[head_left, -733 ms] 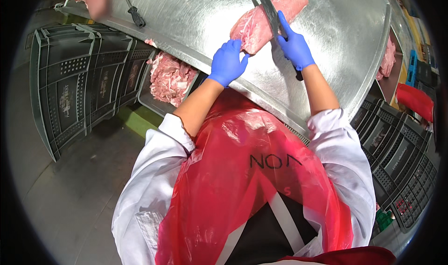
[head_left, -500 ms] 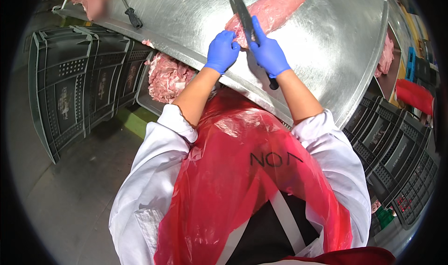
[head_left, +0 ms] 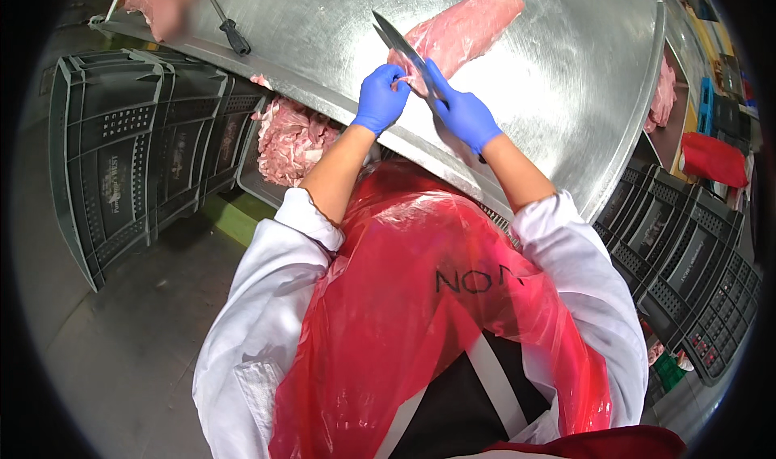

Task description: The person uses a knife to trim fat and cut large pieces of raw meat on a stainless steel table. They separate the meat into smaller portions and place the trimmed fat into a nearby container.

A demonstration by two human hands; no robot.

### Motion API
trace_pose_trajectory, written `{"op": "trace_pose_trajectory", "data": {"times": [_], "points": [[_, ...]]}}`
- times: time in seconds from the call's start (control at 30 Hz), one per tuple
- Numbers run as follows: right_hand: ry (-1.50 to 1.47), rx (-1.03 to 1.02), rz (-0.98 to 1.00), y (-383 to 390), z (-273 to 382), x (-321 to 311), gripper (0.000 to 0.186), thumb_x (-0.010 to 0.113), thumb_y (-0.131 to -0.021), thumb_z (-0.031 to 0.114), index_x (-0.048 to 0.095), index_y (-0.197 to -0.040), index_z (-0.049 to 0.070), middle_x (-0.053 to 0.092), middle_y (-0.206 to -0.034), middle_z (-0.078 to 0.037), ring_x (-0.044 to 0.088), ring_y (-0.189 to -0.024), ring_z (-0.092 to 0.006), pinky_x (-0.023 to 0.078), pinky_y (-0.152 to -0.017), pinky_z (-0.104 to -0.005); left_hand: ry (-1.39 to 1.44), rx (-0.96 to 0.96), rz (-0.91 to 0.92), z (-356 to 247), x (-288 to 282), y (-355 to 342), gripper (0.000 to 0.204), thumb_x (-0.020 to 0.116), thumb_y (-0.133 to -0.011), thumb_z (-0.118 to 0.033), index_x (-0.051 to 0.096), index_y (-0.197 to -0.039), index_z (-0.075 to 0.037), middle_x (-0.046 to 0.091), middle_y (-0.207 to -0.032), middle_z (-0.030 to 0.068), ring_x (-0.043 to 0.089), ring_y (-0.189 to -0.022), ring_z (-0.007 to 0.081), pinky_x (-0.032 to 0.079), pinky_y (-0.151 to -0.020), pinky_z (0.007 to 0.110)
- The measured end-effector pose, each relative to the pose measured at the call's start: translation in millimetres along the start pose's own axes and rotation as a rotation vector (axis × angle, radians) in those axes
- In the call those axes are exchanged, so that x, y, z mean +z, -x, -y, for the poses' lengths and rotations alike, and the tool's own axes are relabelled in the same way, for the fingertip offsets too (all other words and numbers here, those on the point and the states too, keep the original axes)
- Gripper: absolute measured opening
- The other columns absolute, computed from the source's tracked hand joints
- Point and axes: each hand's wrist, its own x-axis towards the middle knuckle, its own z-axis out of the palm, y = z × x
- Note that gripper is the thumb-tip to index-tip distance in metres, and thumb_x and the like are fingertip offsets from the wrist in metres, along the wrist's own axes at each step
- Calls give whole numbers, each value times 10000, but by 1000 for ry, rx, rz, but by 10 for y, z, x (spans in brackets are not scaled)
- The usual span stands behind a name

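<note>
A long pale-pink piece of boneless meat, like a loin, lies slantwise on the metal table. My right hand, in a blue glove, is closed round the handle of a long knife, its index finger stretched along the blade. The blade crosses the meat's near end, its tip pointing up and left. My left hand, also blue-gloved, pinches a small flap of meat at that same end, just left of the blade. Fingers partly hide the flap.
A honing steel and another meat piece lie at the table's upper left. Below the table edge stands a bin of meat trimmings. Dark plastic crates stand at left and right. More meat sits beyond the right edge.
The knife has swung so that its tip points further left, lower over the meat's near end. My left hand has shifted slightly down, drawing at the flap. The meat has moved little.
</note>
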Motion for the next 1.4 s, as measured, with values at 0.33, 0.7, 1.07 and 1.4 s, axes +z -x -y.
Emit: {"op": "trace_pose_trajectory", "data": {"times": [0.33, 0.7, 1.07, 1.4], "points": [[105, -98, 52, 18, 73, 9, 785, 524, -950, 133, 200, -1639, 324, 714, -918, -245, 692, -827, -447, 543, -789, -533, -44, 27, -12, 44, -77, 146, 114, 663, -878, -124, 670, -919, -17, 680, -896, 186, 683, -807, 362, 551, -742, 420], [92, -147, 194, 724, -287, -456, 770, 558, -941, 142, 255, -1630, 302, 733, -917, -197, 692, -804, -438, 554, -806, -521, 23, 65, -366, 285, -880, 187, 110, 640, -898, -97, 650, -868, 8, 625, -712, 124, 616, -618, 173, 518, -599, 359], [-681, 391, -252, 1424, -737, -838, 800, 572, -974, 90, 221, -1652, 332, 598, -696, -51, 527, -545, -97, 512, -551, -293, -480, 39, 117, -623, -144, -273, 948, 856, -705, -465, 488, -1440, 8, 524, -1430, 243, 504, -1323, 411, 431, -1100, 505], [-827, 450, -431, 2249, -1148, -616, 830, 555, -982, 63, 155, -1665, 313, 603, -659, -34, 530, -534, -81, 478, -511, -257, 992, -650, 517, -301, 642, -1046, 619, 683, -890, -189, 411, -1383, 68, 653, -1217, 207, 695, -1050, 362, 600, -898, 483]]}}
